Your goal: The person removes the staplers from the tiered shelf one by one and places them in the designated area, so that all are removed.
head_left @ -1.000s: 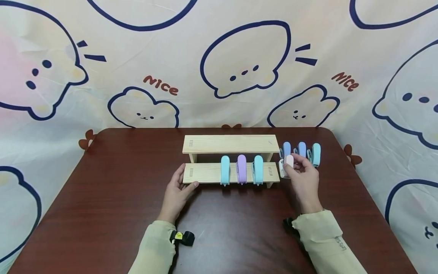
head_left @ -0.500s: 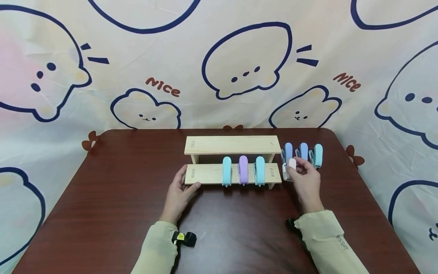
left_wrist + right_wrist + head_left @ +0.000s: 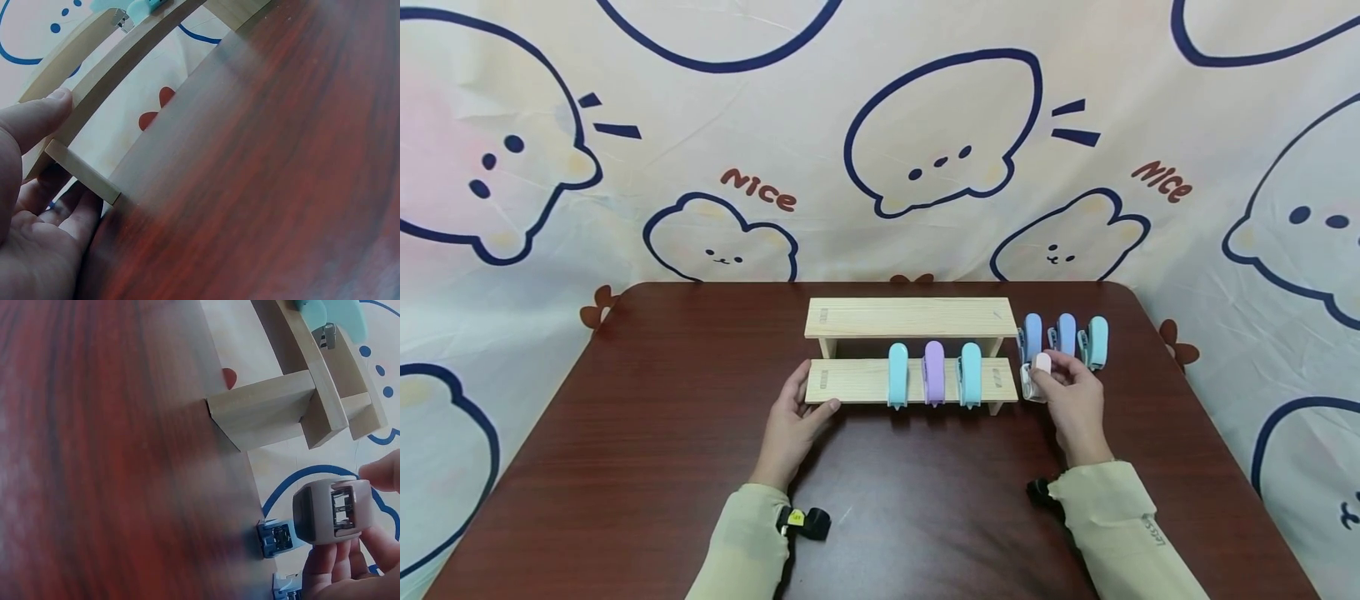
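My left hand (image 3: pixel 786 433) holds the left end of a two-step wooden rack (image 3: pixel 853 382), its thumb on the front edge of the lower board. On that board, toward the right, stand a turquoise stapler (image 3: pixel 898 375), a purple stapler (image 3: pixel 934 375) and another turquoise stapler (image 3: pixel 970 375). Just right of the rack, my right hand (image 3: pixel 1077 412) pinches a small white stapler (image 3: pixel 315 512) between thumb and fingers. The right wrist view shows its end with a metal mechanism turned to the camera. Left fingertips are partly hidden behind the rack's end in the head view.
Beyond the right hand stand two blue staplers (image 3: pixel 1032 330) and a teal stapler (image 3: pixel 1098 342) in a row on the brown table (image 3: pixel 647 433). The rack's upper board (image 3: pixel 910 317) is bare. A cartoon-printed cloth (image 3: pixel 820 150) hangs behind the table.
The right hand has drawn the white stapler slightly toward the person. The left hand keeps its hold on the rack. The head view has shifted a little.
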`<state>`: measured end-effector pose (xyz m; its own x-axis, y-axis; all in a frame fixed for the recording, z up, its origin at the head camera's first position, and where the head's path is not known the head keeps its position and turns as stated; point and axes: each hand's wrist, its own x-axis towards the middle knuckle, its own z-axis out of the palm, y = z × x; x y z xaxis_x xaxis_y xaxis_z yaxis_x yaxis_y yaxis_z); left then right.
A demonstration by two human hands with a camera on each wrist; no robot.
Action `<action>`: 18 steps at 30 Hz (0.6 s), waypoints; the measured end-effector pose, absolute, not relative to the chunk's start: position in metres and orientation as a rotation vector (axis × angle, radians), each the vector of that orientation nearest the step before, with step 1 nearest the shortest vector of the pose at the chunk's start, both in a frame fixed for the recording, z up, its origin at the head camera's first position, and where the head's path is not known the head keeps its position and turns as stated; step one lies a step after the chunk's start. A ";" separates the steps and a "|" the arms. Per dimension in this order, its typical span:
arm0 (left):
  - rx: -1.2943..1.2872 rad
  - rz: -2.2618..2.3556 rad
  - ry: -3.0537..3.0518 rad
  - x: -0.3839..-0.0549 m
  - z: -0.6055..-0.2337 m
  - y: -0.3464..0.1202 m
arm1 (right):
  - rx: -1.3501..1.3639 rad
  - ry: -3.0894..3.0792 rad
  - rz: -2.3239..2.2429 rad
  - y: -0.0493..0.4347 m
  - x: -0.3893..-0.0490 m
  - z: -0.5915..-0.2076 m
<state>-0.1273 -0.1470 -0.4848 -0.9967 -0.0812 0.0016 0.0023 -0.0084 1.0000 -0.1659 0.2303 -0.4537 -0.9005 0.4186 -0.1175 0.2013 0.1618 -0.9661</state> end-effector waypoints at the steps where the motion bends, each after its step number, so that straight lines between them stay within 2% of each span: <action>1: 0.086 -2.186 -2.170 -0.127 -0.485 -0.147 | -0.615 -2.257 1.830 0.230 -0.166 -0.454; 18: 0.093 -2.184 -2.174 -0.127 -0.485 -0.147 | -0.637 -2.355 1.837 0.237 -0.168 -0.461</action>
<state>-0.1274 -0.1474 -0.4849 -0.9965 -0.0840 -0.0018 -0.0014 -0.0047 1.0000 -0.1684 0.2372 -0.4610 -0.9092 0.3738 -0.1831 0.2686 0.1908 -0.9442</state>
